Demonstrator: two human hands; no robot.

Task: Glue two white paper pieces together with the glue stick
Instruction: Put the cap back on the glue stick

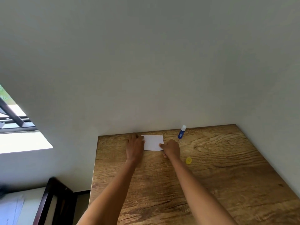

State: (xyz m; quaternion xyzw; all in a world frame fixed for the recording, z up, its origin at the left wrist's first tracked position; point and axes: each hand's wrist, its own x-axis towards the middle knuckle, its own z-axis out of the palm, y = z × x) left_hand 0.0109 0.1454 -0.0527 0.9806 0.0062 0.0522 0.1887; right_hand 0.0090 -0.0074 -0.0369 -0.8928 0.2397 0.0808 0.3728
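One white paper shows on the wooden table — a single rectangle lying flat near the far edge, at about twelve o'clock from the person; whether a second piece lies under it cannot be told. Two hands work at it. The left hand lies flat at the paper's nine o'clock side, fingers straight and pointing toward the wall, its edge touching or overlapping the paper's left margin. The right hand sits at the paper's four o'clock corner with its fingers curled under and one finger stretched out onto the sheet, pressing it down; it grips nothing that can be seen.

One glue stick stands upright at the paper's one o'clock, close to the wall and apart from the sheet — a blue tube with a white top. It bears a pale label, too small and blurred to read. One yellow cap lies on the table at the right hand's four o'clock, just beside the forearm and well apart from the tube.

At nine o'clock beyond the table there is a window, and at seven o'clock a dark wooden frame.
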